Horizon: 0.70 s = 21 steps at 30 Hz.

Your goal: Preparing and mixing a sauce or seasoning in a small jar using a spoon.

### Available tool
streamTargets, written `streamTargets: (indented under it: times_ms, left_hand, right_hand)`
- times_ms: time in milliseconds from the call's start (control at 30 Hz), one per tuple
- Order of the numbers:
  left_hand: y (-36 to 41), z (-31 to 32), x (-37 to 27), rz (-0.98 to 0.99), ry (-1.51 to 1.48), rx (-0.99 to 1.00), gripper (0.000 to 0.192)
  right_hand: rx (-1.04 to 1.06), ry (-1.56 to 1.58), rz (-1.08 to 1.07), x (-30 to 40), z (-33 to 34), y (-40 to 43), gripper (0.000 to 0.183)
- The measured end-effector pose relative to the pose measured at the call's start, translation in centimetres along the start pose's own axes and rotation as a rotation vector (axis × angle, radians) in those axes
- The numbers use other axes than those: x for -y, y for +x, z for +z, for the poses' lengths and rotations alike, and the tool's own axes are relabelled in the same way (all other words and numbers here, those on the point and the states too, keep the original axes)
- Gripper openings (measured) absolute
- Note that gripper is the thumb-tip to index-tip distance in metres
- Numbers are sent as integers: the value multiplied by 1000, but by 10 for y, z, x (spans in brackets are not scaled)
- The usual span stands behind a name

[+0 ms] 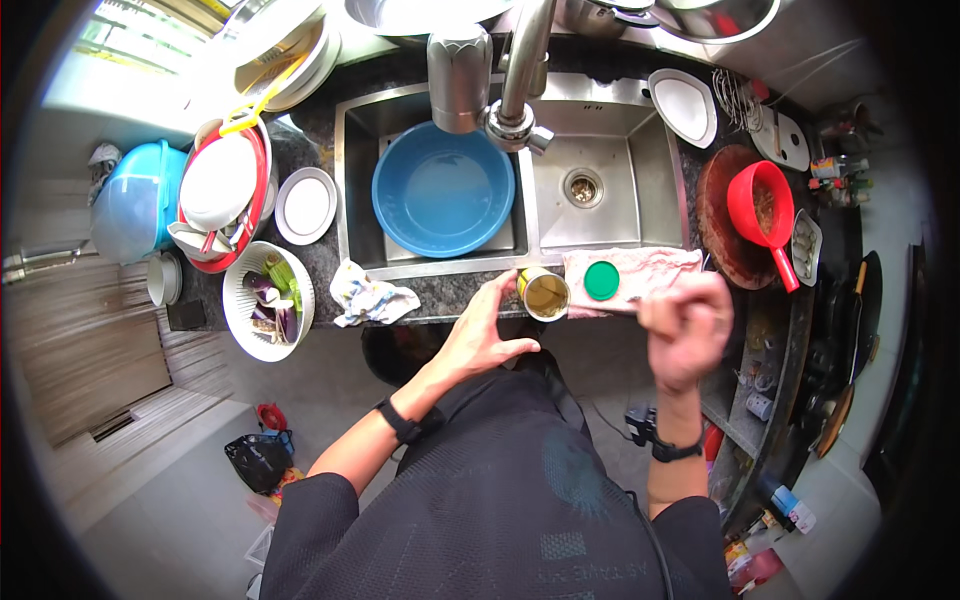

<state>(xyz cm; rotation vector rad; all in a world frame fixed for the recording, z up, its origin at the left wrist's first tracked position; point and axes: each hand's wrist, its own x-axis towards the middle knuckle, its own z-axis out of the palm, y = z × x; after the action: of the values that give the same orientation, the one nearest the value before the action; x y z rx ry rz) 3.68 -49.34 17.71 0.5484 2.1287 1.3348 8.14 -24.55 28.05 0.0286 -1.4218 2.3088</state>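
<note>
An open tin [546, 294] with a yellow label stands at the counter's front edge, and something yellowish-brown shows inside it. My left hand [484, 330] is just left of the tin, thumb and fingers spread apart, fingertips close to its side. A round green lid [601, 280] lies on a pink cloth [652, 270] to the right of the tin. Over the front right of that cloth is my right hand [686, 326], blurred, with its fingers curled. Whether it holds something small cannot be made out.
A blue basin [442, 236] sits in the left sink bowl; the right bowl [592, 225] has a drain. A colander [231, 307] of vegetables and a crumpled cloth [371, 296] are to the left. At right, a red ladle-like pan [761, 202] rests on a round board [712, 217]. The faucet [517, 82] overhangs.
</note>
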Motion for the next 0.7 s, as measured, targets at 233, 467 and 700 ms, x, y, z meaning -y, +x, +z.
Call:
streamTargets:
  times_ms: [233,467,700]
  left_hand:
    - [50,45,49,296,55,-35,100]
    - [46,45,56,247,101,-30,87]
    - [39,46,56,226,56,-30,88]
  right_hand:
    - [54,-641,207,-128,-16,-33,17]
    - [-42,-557,231,-104,-4,-33,17]
    - [65,-673,129,-111,-2,-45,15]
